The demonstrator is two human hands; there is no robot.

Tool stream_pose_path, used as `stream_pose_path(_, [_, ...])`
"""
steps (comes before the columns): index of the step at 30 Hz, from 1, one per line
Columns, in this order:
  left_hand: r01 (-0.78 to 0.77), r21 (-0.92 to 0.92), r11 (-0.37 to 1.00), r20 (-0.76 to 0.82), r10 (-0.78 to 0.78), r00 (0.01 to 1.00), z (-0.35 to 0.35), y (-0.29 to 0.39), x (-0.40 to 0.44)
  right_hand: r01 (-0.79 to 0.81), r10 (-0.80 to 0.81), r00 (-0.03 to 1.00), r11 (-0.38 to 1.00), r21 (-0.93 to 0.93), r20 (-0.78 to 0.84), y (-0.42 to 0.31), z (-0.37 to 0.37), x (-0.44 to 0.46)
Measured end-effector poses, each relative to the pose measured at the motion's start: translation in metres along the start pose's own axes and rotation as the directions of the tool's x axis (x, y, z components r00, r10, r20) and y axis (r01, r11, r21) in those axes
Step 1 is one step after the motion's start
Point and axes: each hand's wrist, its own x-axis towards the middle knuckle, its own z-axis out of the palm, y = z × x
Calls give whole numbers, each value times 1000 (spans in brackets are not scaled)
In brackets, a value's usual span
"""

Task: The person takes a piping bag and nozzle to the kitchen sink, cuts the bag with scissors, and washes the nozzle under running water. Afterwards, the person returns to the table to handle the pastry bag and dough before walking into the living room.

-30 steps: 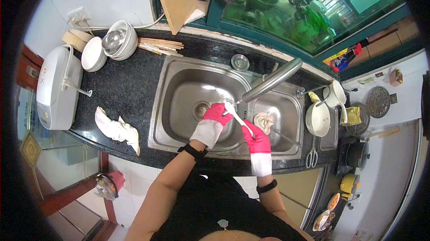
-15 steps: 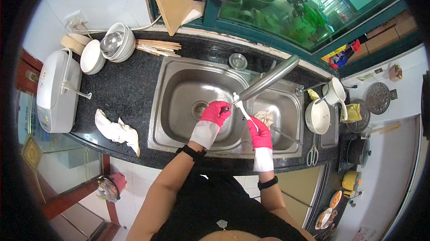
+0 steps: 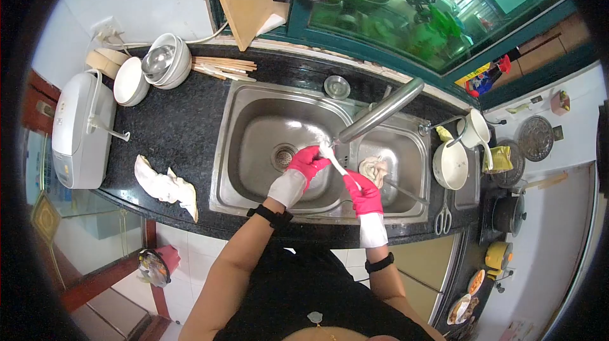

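Both hands wear pink gloves with white cuffs. A white spoon-like utensil [image 3: 336, 162] slants between them under the tip of the steel faucet [image 3: 380, 111]. My right hand [image 3: 363, 192] is closed on its lower part. My left hand [image 3: 308, 162] is closed near its upper end, over the large steel basin [image 3: 254, 131]; the fingertips are too small to tell exactly what they pinch. In the smaller basin, a pale crumpled cloth [image 3: 374, 170] lies just beyond my right hand.
Left on the counter are a folded cloth [image 3: 166, 187], a rice cooker [image 3: 82, 131], white bowls [image 3: 131, 81] and chopsticks [image 3: 222, 67]. Right of the sink are a white pot [image 3: 450, 166] and scissors [image 3: 443, 219]. A small dish [image 3: 337, 87] sits behind the sink.
Since half a second ago, my right hand has moved slightly left and up, and the utensil's upper end has dropped toward my left hand below the faucet.
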Motion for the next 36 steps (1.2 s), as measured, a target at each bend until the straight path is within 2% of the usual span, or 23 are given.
stream_pose_path(2, [-37, 38, 999, 4, 37, 999, -2, -4, 1, 29, -28, 999, 999, 38, -15, -5, 5, -1])
stream_pose_path(4, [-82, 74, 994, 20, 81, 997, -3, -5, 4, -155, 156, 986, 988, 26, -53, -9, 2, 4])
stream_pose_path(8, [36, 209, 977, 89, -56, 994, -4, -4, 10, -230, 241, 963, 969, 96, -125, 4, -3, 6])
stream_pose_path(10, [66, 243, 968, 101, -92, 991, -5, -7, 10, -208, 232, 969, 951, 231, -84, 14, -10, 7])
stream_pose_path(11, [-55, 292, 955, 83, 32, 996, -5, -14, 8, -208, 232, 969, 951, 230, -82, 8, -8, 5])
stream_pose_path(12, [-171, 342, 924, 73, 156, 985, -4, -13, 6, -213, 225, 971, 966, 148, -73, -3, -5, 1])
stream_pose_path(13, [-171, 342, 924, 73, 156, 985, -5, -11, 5, -215, 219, 974, 974, 65, -65, -9, -3, 0])
stream_pose_path(15, [-251, 495, 832, 121, 220, 968, -3, 14, -2, -210, 216, 974, 975, 72, -73, -1, -3, 6])
stream_pose_path(16, [-252, 494, 832, 121, 221, 968, -1, 19, -4, -203, 208, 975, 976, 77, -76, 3, -3, 9])
stream_pose_path(18, [-63, 519, 852, 31, 55, 998, 1, 25, -5, -231, 239, 969, 964, 131, -54, 3, -4, 7])
stream_pose_path(19, [-64, 520, 852, 33, 55, 998, 2, 27, -6, -263, 273, 961, 947, 184, -32, 2, -5, 5])
stream_pose_path(21, [-429, 449, 783, 130, 418, 899, 2, 30, -8, -279, 288, 958, 927, 250, 1, -2, -10, -5])
stream_pose_path(25, [-515, 448, 730, 152, 506, 849, 1, 33, -10, -268, 272, 962, 905, 332, 34, -14, -19, -25])
stream_pose_path(28, [-454, 366, 812, 113, 445, 888, 3, 39, -13, -270, 275, 960, 884, 383, 41, -18, -21, -30])
stream_pose_path(30, [-538, 395, 745, 81, 555, 828, 3, 33, -10, -269, 275, 960, 870, 414, 46, -19, -21, -31])
stream_pose_path(31, [-538, 394, 746, 81, 554, 828, 3, 30, -8, -262, 269, 962, 866, 427, 47, -20, -21, -31])
stream_pose_path(32, [-313, 356, 881, 37, 321, 946, 3, 30, -5, -262, 268, 962, 866, 426, 46, -21, -21, -30])
stream_pose_path(33, [-61, 308, 949, 4, 63, 998, 3, 30, -3, -313, 318, 945, 802, 509, 79, -22, -20, -29])
stream_pose_path(34, [-61, 307, 950, 3, 63, 998, 3, 25, -1, -360, 363, 924, 728, 583, 117, -23, -20, -28])
stream_pose_path(35, [30, -81, 996, 19, -28, 999, 4, 19, 2, -362, 364, 924, 729, 582, 119, -20, -19, -28])
stream_pose_path(36, [125, -453, 883, 68, -105, 992, 3, 13, 3, -344, 339, 932, 719, 604, 127, -16, -19, -28])
